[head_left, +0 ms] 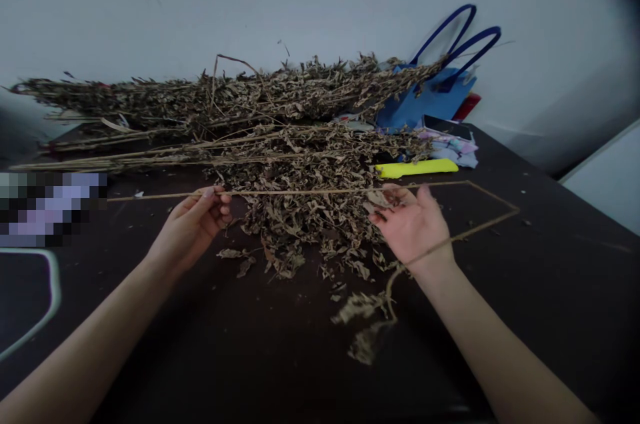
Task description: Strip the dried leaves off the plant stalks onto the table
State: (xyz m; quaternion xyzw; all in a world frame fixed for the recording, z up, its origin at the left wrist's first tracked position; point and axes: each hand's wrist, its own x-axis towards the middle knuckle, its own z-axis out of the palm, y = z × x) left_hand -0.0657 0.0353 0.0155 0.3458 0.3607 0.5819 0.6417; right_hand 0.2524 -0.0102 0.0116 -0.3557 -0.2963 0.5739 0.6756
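A long, thin dried plant stem (295, 193) stretches level across the view in front of me. My left hand (193, 227) pinches it between thumb and fingertips. My right hand (413, 231) is palm up around the same stem, its fingers loosely curled and the thumb raised; a dry leaf (383, 199) lies at its fingers. Beyond the right hand the stem bends sharply and folds back over the wrist, ending in crumpled leaves (363, 307) that hang nearer to me. Under the stem lies a pile of dried leaves (300, 221) on the dark table (240, 351).
Bundles of dried leafy stalks (240, 101) lie along the wall. At the back right are a blue bag (425, 101) with handles, a phone (447, 127) on a cloth (460, 152) and a yellow strip-shaped object (417, 169). A pale-rimmed object (55, 284) sits at the left edge.
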